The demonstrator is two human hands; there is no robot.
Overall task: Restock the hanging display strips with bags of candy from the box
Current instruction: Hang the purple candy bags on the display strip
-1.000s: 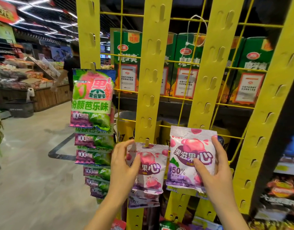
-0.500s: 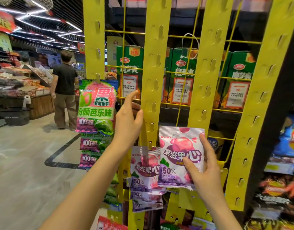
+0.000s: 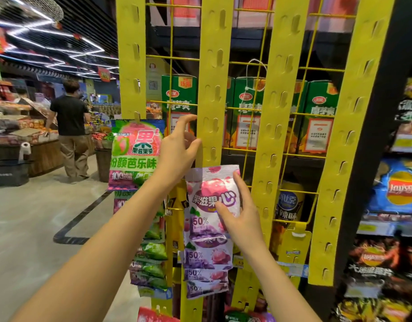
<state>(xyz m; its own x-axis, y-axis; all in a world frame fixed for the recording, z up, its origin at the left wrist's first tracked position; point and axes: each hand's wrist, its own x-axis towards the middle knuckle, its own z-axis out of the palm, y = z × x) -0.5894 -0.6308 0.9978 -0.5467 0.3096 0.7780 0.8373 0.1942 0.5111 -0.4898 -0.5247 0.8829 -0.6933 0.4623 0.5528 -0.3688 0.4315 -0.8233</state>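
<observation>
Against the second yellow display strip [image 3: 210, 94], the purple-and-pink candy bag [image 3: 209, 201] sits gripped in the right hand [image 3: 241, 214], above the hung purple bags [image 3: 206, 263], while the left hand [image 3: 177, 154], fingers loosely spread, touches that strip's left edge.

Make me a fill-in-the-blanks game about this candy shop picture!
1. The right hand holds a white and purple candy bag in front of the second ____ hanging strip.
2. The left hand touches that strip's ____ edge.
3. The big number printed on the held bag is ____ percent.
4. The green and pink bags hang on the strip to the ____ of it.

Missing words: yellow; left; 50; left
</observation>
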